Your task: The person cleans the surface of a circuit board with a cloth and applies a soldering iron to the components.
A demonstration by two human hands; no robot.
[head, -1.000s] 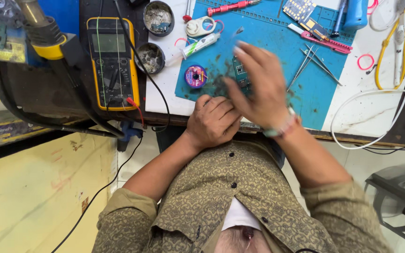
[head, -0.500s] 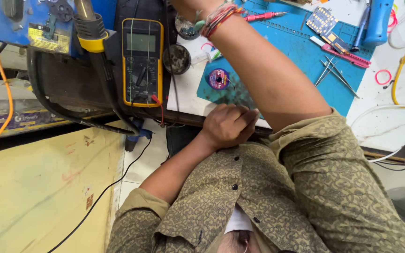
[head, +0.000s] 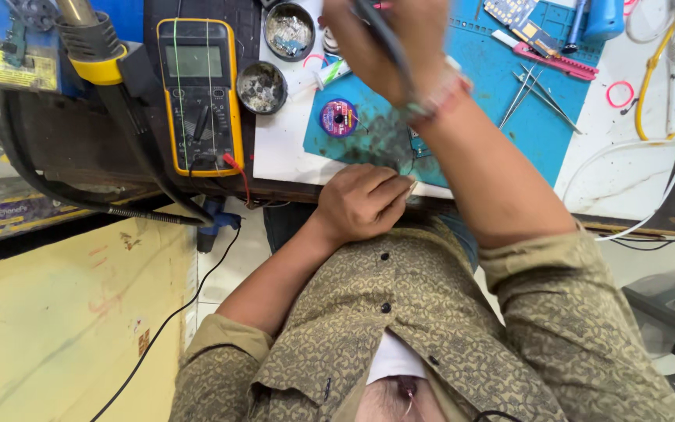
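My left hand (head: 361,199) is curled into a loose fist at the near edge of the blue work mat (head: 509,101), fingertips by a small green circuit board (head: 414,147) that my right arm partly hides. My right hand (head: 384,39), blurred with motion, is raised over the far side of the bench and grips a slim dark rod-like tool (head: 388,43). A beaded band circles that wrist. A purple spool (head: 339,117) lies on the mat just beyond my left hand.
A yellow multimeter (head: 197,94) with leads lies to the left, next to two round tins (head: 262,86) of small parts. Tweezers (head: 529,90), a pink-handled tool (head: 544,59) and another board (head: 521,16) lie on the mat. A yellow cable (head: 666,70) runs at the right, a thick black hose (head: 119,156) at the left.
My right hand left the mat beside my left hand, reached to the back of the bench, and now is raised holding a dark tool. My left hand stayed at the mat's edge.
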